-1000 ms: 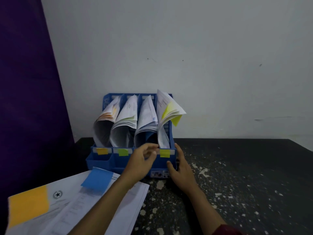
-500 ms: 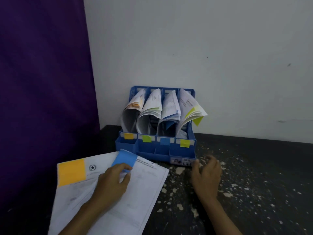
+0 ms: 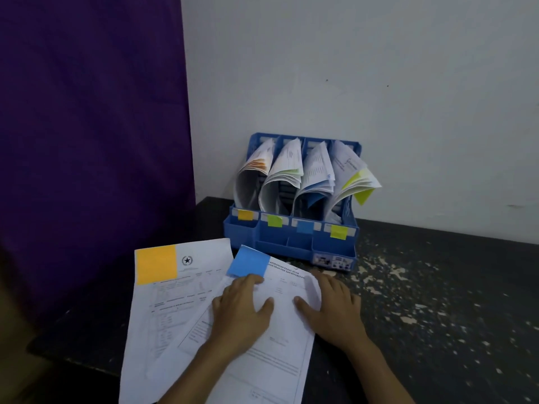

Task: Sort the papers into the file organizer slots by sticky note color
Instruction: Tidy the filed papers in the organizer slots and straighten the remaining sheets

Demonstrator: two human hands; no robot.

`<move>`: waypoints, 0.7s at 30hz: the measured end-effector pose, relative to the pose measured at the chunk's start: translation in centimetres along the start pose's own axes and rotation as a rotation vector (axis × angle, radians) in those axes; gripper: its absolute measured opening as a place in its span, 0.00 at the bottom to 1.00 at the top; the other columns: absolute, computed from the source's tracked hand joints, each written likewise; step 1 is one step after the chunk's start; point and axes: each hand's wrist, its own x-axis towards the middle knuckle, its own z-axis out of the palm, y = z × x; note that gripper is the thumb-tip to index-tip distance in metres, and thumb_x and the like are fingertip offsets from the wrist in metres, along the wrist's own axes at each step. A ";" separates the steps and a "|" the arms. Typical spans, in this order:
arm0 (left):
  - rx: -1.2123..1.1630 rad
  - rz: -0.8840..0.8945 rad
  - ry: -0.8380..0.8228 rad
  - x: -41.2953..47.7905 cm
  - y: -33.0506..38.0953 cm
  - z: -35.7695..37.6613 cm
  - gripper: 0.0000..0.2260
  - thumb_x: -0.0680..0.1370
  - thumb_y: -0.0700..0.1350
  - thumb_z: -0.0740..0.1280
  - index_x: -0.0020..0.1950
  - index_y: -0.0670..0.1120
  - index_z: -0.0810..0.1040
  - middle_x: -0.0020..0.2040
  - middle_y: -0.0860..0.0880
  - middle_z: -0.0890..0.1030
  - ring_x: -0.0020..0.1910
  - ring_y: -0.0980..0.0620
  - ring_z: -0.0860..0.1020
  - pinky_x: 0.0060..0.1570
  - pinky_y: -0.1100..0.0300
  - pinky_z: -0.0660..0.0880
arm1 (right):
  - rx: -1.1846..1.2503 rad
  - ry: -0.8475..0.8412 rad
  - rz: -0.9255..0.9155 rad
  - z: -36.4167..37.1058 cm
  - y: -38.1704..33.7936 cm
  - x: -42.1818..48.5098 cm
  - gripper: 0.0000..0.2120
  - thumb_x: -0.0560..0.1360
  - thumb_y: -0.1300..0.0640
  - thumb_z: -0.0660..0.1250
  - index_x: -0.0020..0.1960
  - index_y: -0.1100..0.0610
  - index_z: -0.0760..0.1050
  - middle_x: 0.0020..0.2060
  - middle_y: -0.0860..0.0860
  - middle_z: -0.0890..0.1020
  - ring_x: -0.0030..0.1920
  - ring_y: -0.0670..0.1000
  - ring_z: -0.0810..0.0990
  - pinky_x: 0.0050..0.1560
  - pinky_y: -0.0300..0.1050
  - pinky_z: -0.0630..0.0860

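Both hands flat, fingers spread, gripping nothing: left hand (image 3: 240,309) presses top sheet (image 3: 274,345) just below its blue sticky note (image 3: 248,261); right hand (image 3: 331,307) rests on sheet's right edge. Sheet with orange note (image 3: 156,264) lies beneath, on dark tabletop (image 3: 437,287). Blue file organizer (image 3: 291,237) stands behind (four slots, all holding curled papers).

Wide open table (image 3: 437,287) on the right — nothing there but paint flecks. Straight ahead the blue file organizer (image 3: 291,243) blocks the way, backed up near the wall (image 3: 379,83), its slots crowded with drooping papers (image 3: 309,173). Left side's tight — a purple curtain (image 3: 87,126) hangs along the table edge.
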 end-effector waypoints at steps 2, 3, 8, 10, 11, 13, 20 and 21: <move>0.067 -0.059 0.078 0.7 -0.4 -0.5 0.23 0.78 0.59 0.64 0.71 0.59 0.63 0.75 0.54 0.66 0.74 0.51 0.64 0.72 0.49 0.60 | 0.020 0.010 0.010 -0.1 0.1 0.2 0.36 0.75 0.31 0.59 0.78 0.42 0.54 0.77 0.44 0.61 0.76 0.49 0.60 0.74 0.57 0.54; 0.125 -0.103 0.090 1.2 -0.7 -0.8 0.27 0.78 0.61 0.63 0.74 0.58 0.60 0.77 0.51 0.63 0.76 0.48 0.61 0.72 0.46 0.60 | 0.033 0.016 0.016 0.0 0.1 0.2 0.35 0.75 0.31 0.59 0.78 0.42 0.55 0.76 0.43 0.62 0.75 0.49 0.61 0.74 0.57 0.55; 0.225 -0.210 -0.016 2.7 -1.1 -1.8 0.40 0.77 0.66 0.62 0.80 0.52 0.45 0.78 0.47 0.64 0.74 0.45 0.65 0.71 0.45 0.61 | 0.093 0.027 0.021 0.0 0.5 0.4 0.34 0.76 0.33 0.62 0.77 0.43 0.58 0.74 0.42 0.66 0.74 0.47 0.63 0.74 0.58 0.55; 0.190 -0.218 -0.044 2.8 -0.7 -2.1 0.44 0.75 0.70 0.61 0.80 0.52 0.44 0.78 0.47 0.64 0.75 0.44 0.64 0.71 0.44 0.60 | 0.109 0.013 0.031 -0.1 0.4 0.4 0.33 0.76 0.35 0.63 0.76 0.43 0.58 0.74 0.43 0.66 0.74 0.47 0.64 0.74 0.59 0.54; 0.157 -0.240 -0.058 3.0 -0.6 -2.3 0.45 0.73 0.72 0.61 0.80 0.52 0.45 0.79 0.47 0.63 0.75 0.44 0.63 0.72 0.43 0.60 | 0.122 0.011 0.035 -0.2 0.4 0.3 0.33 0.76 0.36 0.64 0.76 0.43 0.59 0.74 0.43 0.67 0.74 0.48 0.64 0.74 0.60 0.54; 0.049 -0.304 -0.075 3.6 -0.1 -2.8 0.46 0.71 0.74 0.62 0.80 0.51 0.49 0.78 0.46 0.64 0.75 0.42 0.64 0.71 0.43 0.62 | 0.151 0.013 0.043 -0.4 0.4 0.2 0.31 0.76 0.38 0.66 0.76 0.43 0.60 0.73 0.42 0.68 0.74 0.47 0.64 0.75 0.60 0.54; -0.397 -0.407 -0.174 5.6 -0.3 -4.4 0.19 0.77 0.52 0.71 0.64 0.43 0.76 0.53 0.49 0.82 0.51 0.48 0.81 0.50 0.54 0.78 | 0.260 0.026 0.019 -0.8 0.4 -0.1 0.24 0.75 0.46 0.71 0.69 0.42 0.68 0.62 0.37 0.76 0.66 0.44 0.72 0.72 0.55 0.57; -0.438 -0.389 -0.213 5.4 -0.3 -4.5 0.13 0.77 0.49 0.71 0.59 0.46 0.79 0.49 0.48 0.84 0.47 0.48 0.83 0.48 0.54 0.80 | 0.269 0.036 0.014 -0.8 0.4 -0.1 0.23 0.75 0.48 0.71 0.68 0.41 0.69 0.61 0.37 0.76 0.65 0.44 0.72 0.72 0.56 0.59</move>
